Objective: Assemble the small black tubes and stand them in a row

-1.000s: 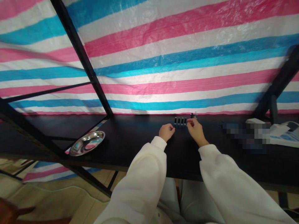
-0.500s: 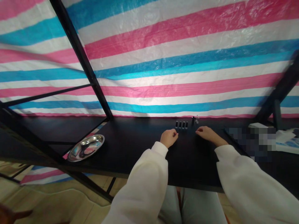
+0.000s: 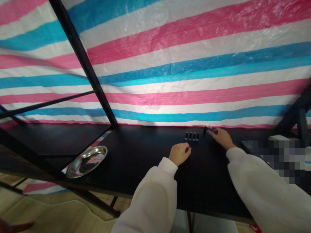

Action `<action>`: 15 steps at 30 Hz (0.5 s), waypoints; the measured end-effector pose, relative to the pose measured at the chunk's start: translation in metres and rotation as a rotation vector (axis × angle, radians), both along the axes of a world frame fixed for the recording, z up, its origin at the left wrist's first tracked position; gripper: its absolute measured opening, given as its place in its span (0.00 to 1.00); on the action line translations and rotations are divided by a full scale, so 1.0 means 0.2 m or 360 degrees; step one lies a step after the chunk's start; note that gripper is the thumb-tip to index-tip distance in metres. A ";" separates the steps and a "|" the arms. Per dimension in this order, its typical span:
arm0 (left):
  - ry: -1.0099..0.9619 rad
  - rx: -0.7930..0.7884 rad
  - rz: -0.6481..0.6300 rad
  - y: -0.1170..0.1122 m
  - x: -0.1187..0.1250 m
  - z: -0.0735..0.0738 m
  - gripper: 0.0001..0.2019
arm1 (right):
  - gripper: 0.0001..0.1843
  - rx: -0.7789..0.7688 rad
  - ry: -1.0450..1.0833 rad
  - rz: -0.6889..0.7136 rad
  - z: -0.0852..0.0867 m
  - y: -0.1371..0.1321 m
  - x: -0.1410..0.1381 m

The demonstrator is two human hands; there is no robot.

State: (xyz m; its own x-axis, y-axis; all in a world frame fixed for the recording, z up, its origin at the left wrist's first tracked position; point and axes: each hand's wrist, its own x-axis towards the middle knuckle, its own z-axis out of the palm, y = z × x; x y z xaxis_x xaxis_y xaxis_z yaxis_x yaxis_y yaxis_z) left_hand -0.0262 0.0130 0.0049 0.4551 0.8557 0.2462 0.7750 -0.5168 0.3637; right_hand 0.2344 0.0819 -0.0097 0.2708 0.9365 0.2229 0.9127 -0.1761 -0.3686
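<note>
My left hand [image 3: 180, 153] is over the black table with its fingers curled together; whatever they hold, if anything, is hidden. Just beyond it, several small black cylinders with pale ends [image 3: 192, 136] stand in a short row. My right hand [image 3: 221, 137] is farther back, to the right of that row. Its thumb and fingertips pinch at a small whitish piece [image 3: 208, 131] at the edge of a little cluster. In that cluster are small black pieces [image 3: 205, 130] and whitish pieces [image 3: 209, 127], too small to name.
A shiny oval metal tray [image 3: 87, 161] lies at the left of the black tabletop [image 3: 141, 155]. Black metal posts [image 3: 82, 58] rise on both sides. A striped plastic sheet [image 3: 170, 74] hangs behind. A blurred-out patch [image 3: 286, 158] covers items at right.
My right hand has moved back to the small cluster, its fingertips now at a whitish piece. My left hand stays curled in front of the row. The view has shifted slightly.
</note>
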 end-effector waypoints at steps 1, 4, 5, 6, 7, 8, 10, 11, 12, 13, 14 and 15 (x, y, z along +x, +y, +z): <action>0.0001 -0.0004 -0.0008 0.00 0.00 0.00 0.11 | 0.20 0.0008 -0.0006 0.0000 0.00 0.01 -0.01; 0.0011 -0.0025 -0.0018 0.00 0.00 0.00 0.11 | 0.21 0.0006 -0.0023 -0.0006 0.01 0.02 -0.02; 0.0015 -0.0033 -0.0019 0.00 0.00 0.00 0.11 | 0.21 0.0005 -0.0030 -0.0007 0.01 0.03 -0.02; 0.0016 -0.0040 -0.0020 0.00 0.00 0.00 0.11 | 0.21 0.0006 -0.0038 -0.0009 0.02 0.04 -0.03; 0.0015 -0.0045 -0.0021 0.00 0.00 0.00 0.11 | 0.21 0.0007 -0.0044 -0.0012 0.02 0.04 -0.03; 0.0011 -0.0046 -0.0023 0.00 0.00 0.00 0.11 | 0.21 0.0005 -0.0050 -0.0013 0.02 0.05 -0.04; 0.0000 -0.0038 -0.0027 0.00 0.00 0.00 0.11 | 0.20 -0.0008 -0.0066 -0.0013 0.03 0.06 -0.04; -0.0004 -0.0032 -0.0028 0.00 0.00 0.00 0.11 | 0.19 -0.0018 -0.0078 -0.0009 0.03 0.06 -0.05; -0.0007 -0.0024 -0.0027 0.00 0.00 0.00 0.11 | 0.19 -0.0027 -0.0091 -0.0007 0.03 0.06 -0.05; -0.0010 -0.0016 -0.0026 0.00 0.00 0.00 0.11 | 0.18 -0.0036 -0.0103 -0.0008 0.03 0.06 -0.06; -0.0010 -0.0011 -0.0024 0.00 0.00 0.00 0.11 | 0.17 -0.0044 -0.0111 -0.0013 0.03 0.06 -0.06; -0.0009 -0.0008 -0.0021 0.00 0.00 0.00 0.11 | 0.17 -0.0050 -0.0114 -0.0023 0.03 0.05 -0.06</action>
